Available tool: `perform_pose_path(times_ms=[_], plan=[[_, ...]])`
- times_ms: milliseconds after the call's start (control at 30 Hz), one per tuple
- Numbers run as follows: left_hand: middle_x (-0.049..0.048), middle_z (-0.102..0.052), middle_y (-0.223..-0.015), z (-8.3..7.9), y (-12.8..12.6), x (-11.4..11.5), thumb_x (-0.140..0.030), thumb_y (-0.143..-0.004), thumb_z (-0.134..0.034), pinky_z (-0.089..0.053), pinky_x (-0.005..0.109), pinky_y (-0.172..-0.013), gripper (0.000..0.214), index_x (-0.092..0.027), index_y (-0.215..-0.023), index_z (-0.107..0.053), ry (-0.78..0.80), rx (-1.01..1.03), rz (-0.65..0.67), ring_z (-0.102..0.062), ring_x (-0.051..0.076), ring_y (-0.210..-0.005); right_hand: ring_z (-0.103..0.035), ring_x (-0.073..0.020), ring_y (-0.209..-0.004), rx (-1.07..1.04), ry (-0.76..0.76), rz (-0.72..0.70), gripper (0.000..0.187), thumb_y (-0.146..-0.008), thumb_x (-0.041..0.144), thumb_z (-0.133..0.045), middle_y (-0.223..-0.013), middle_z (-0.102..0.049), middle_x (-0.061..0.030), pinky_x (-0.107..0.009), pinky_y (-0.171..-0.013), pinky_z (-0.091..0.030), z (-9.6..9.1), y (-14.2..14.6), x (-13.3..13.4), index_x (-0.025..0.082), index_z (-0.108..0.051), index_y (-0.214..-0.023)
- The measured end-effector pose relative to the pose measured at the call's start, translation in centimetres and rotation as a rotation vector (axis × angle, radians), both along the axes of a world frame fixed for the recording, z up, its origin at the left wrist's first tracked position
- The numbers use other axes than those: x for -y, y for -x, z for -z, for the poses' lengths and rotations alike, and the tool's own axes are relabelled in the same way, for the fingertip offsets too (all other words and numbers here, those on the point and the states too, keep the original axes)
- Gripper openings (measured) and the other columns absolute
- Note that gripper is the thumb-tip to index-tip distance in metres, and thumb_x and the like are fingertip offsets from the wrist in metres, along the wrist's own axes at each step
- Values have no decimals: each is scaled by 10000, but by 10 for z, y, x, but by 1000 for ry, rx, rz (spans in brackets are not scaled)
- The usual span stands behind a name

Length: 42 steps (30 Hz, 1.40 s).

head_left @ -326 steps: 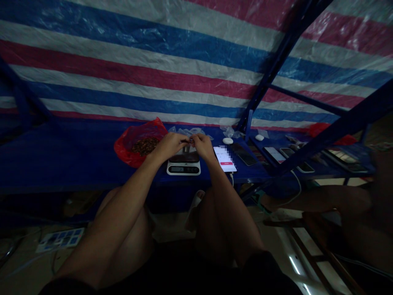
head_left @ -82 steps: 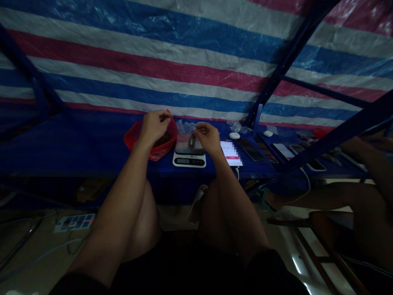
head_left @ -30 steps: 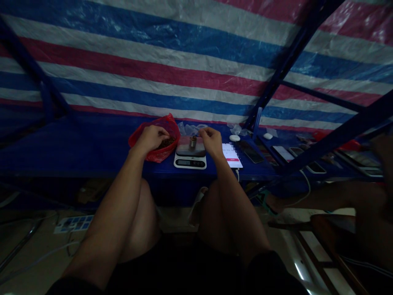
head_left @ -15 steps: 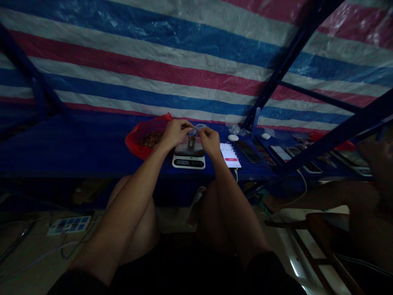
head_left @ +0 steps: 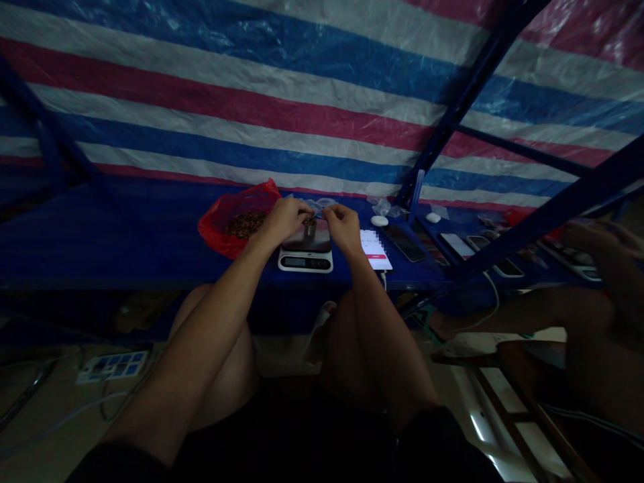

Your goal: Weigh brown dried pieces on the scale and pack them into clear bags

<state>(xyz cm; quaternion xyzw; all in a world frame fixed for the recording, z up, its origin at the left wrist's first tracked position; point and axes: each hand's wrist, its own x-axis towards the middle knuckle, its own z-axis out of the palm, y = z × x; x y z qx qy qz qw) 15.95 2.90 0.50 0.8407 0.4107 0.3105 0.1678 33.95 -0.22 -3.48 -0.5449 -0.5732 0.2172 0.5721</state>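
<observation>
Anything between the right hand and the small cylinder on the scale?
Nothing visible. Only the bare top of the scale lies between the right hand and the small cylinder. The left hand is on the cylinder's other side.

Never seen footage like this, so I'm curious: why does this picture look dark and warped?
Head view: dim light leaves the left hand and right hand shadowy; the wide lens bows the striped tarp; the phone screen glows brightest, with a pixelated patch; a co-worker's hand looks blurred.
</observation>
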Motion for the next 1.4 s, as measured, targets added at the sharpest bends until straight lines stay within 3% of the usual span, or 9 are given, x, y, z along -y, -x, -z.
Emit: perform_pose_path(times_ms=[233,567,767,967,1400], plan=[[81,-870,-1056,2,4,0,-76,-883,-682,-578,390,-1043,283,-246,-925,-904,61,107,-31,-795,303,-1084,-716,-224,-837,-12,25,2,202,-953,345,-646,-840,-772,-49,-398,-862,-574,-2,0,1,220,-722,-814],[102,-867,-1064,3,8,2,-86,-899,-692,-580,408,-1048,258,-224,-959,-902,54,104,-60,-797,303,-1052,-731,-231,-839,-12,10,1,204,-944,342,-636,-837,-774,-50,-398,-848,-577,-2,1,1,222,-707,-795],[107,-859,-1158,-1,-4,3,-168,-938,-727,-586,375,-1037,219,-160,-1104,-870,81,333,-120,-790,264,-1075,-753,-228,-898,-3,-19,-122,155,-913,358,-710,-925,-807,-63,-389,-886,-597,-6,6,5,207,-743,-927],[113,-856,-1157,-1,-19,6,-143,-944,-710,-591,339,-1017,209,-132,-1099,-849,94,470,-119,-787,232,-1082,-758,-222,-916,66,-62,-190,115,-868,286,-758,-975,-824,-61,-400,-929,-598,-8,11,7,217,-769,-959],[64,-858,-1176,5,-3,15,-128,-919,-751,-570,383,-1069,214,-221,-1075,-865,86,268,-92,-782,256,-1133,-733,-238,-878,222,-42,-121,119,-887,263,-734,-1003,-835,-80,-421,-887,-587,-2,-6,9,217,-825,-948]])
